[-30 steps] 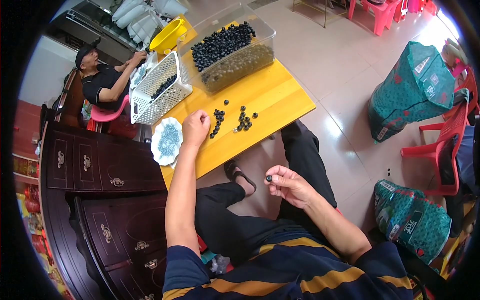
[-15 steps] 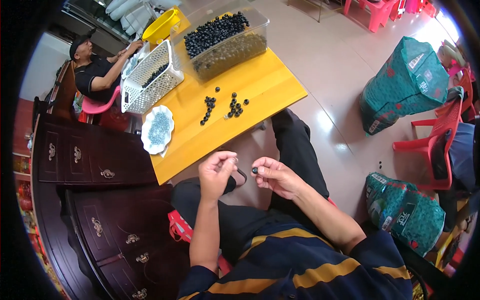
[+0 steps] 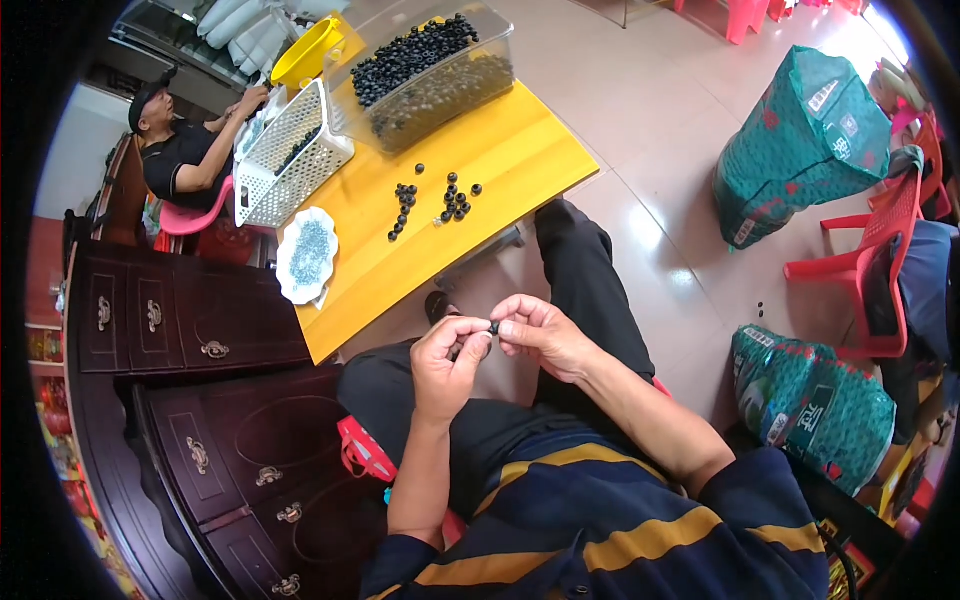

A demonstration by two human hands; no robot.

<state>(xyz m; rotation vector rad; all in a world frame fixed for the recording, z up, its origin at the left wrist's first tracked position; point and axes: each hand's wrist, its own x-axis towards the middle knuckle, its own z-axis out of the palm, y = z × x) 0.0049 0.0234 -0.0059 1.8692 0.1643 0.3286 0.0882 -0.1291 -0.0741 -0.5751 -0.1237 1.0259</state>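
Above my lap, both hands meet over a small round black piece, like a bead with a hole (image 3: 494,327). My right hand (image 3: 545,341) pinches it between thumb and fingertips. Closed against its other side is my left hand (image 3: 447,365), thumb and forefinger pressed together; what sits between them is too small to make out. Ahead on the yellow table (image 3: 375,285) lie several loose black pieces (image 3: 457,206) in two loose clusters. At the table's left edge rests a white scalloped plate (image 3: 291,287) of tiny pale-blue clear bits (image 3: 313,252).
A clear plastic bin (image 3: 440,112) of black pieces, a white perforated basket (image 3: 262,200) and a yellow basin (image 3: 303,55) stand at the far side. Another person (image 3: 185,150) sits far left. Dark drawers (image 3: 240,430) flank my left; green bags (image 3: 800,150) and red chairs (image 3: 885,260) are right.
My hands were apart and have come together, bringing the black piece in my right fingers against my left fingertips. The whole view has shifted slightly.
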